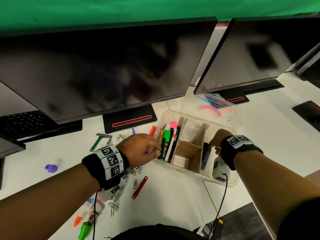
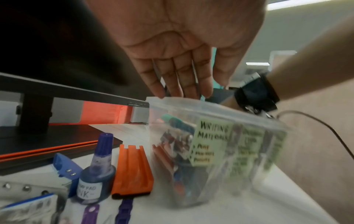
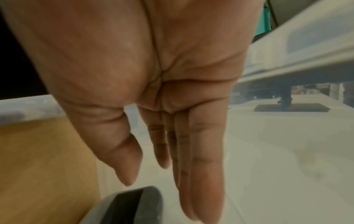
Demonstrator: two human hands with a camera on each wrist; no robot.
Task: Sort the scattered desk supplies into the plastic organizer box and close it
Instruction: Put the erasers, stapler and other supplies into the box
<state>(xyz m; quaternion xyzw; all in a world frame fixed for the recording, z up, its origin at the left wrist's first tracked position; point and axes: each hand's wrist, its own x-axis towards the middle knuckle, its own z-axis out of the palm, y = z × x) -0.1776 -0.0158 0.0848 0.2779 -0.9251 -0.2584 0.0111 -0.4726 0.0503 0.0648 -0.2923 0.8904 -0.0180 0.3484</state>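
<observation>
The clear plastic organizer box (image 1: 187, 172) stands open on the white desk, split by cardboard dividers. Its left compartment holds upright pens and markers (image 1: 168, 142). My left hand (image 1: 147, 149) is at the box's left rim beside them; in the left wrist view its straight fingers (image 2: 184, 91) touch the rim of the labelled box (image 2: 210, 151) and hold nothing. My right hand (image 1: 216, 142) reaches into the right compartment. There its fingers (image 3: 203, 166) hang straight and empty just above a black object (image 3: 134, 204), also seen from the head (image 1: 206, 153).
Loose on the desk left of the box: paper clips (image 1: 115, 203), a red fastener strip (image 1: 140, 187), a purple ink bottle (image 1: 51, 168), an orange piece (image 2: 132, 171), marker caps (image 1: 84, 230). The clear lid (image 1: 220, 108) lies behind the box. Two monitors (image 1: 103, 66) overhang the back.
</observation>
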